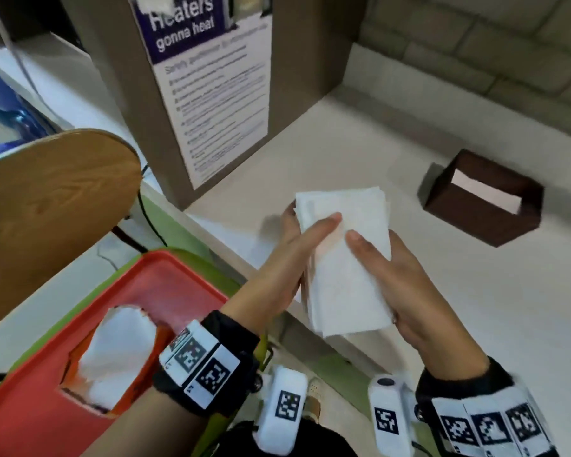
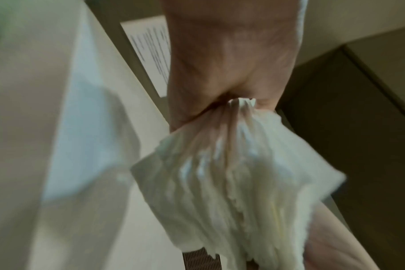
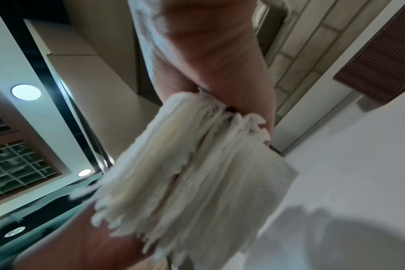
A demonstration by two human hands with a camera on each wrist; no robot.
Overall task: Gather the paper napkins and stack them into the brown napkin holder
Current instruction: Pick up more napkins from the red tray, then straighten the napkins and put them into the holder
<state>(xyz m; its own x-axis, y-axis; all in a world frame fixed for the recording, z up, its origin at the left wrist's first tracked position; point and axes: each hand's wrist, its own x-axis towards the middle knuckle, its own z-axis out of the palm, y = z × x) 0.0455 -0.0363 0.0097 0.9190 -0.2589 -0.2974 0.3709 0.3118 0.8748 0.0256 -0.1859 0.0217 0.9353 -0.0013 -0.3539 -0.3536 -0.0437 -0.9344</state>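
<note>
pale counter (image 1: 393, 133), tiled wall (image 1: 495, 44)

This is looking like a cafeteria or fast-food dining area. A pale cream counter (image 1: 409, 275) is running along a wall of grey-beige brick-pattern tiles (image 1: 475, 44), and a dark brown ribbed napkin holder (image 1: 482, 196) is sitting toward the counter's back right. A printed notice with a purple header (image 1: 211, 77) is hanging on a tan pillar at the counter's left edge. Below, a red plastic serving tray (image 1: 96, 374) is lying near a rounded wooden chair back (image 1: 53, 206). The right wrist view is showing round recessed ceiling lights (image 3: 26, 92) overhead.
</note>
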